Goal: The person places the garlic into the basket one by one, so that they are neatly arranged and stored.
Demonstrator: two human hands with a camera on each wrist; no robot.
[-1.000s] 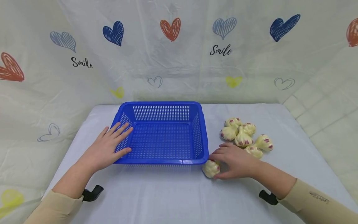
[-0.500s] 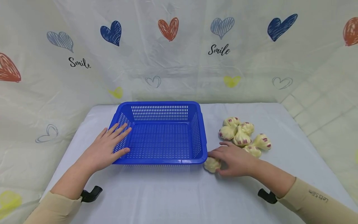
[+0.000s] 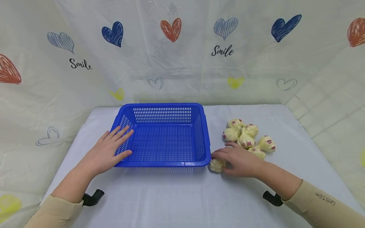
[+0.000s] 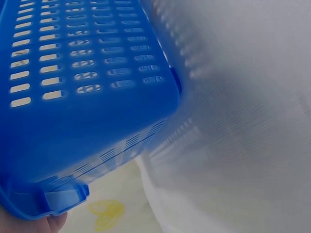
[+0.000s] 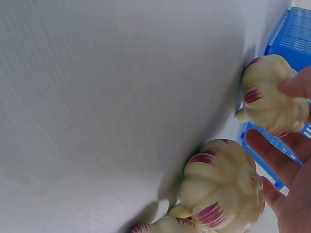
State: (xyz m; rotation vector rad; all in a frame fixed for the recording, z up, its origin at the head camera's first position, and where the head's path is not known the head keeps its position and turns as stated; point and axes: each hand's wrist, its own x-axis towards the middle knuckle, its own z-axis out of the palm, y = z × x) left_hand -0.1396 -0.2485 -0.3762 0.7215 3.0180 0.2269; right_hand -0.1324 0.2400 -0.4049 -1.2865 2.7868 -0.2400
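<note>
A blue plastic basket stands on the white-covered table. My left hand rests on its left rim with the fingers spread; a fingertip and the slotted basket wall fill much of the left wrist view. By the basket's near right corner, my right hand pinches a garlic bulb between thumb and fingers. The right wrist view shows the thumb against this cream, purple-streaked garlic bulb, with fingers on its other side. Close to that hand, another garlic bulb lies on the cloth.
Several more garlic bulbs lie clustered behind and to the right of my right hand. A white curtain printed with hearts and "Smile" hangs behind the table. Part of a black wrist device shows under the left sleeve.
My right hand and the garlic bulb have shifted slightly away from me, with the fingers closing on the bulb. The left hand keeps its place on the basket. The whole view shifts slightly left.
</note>
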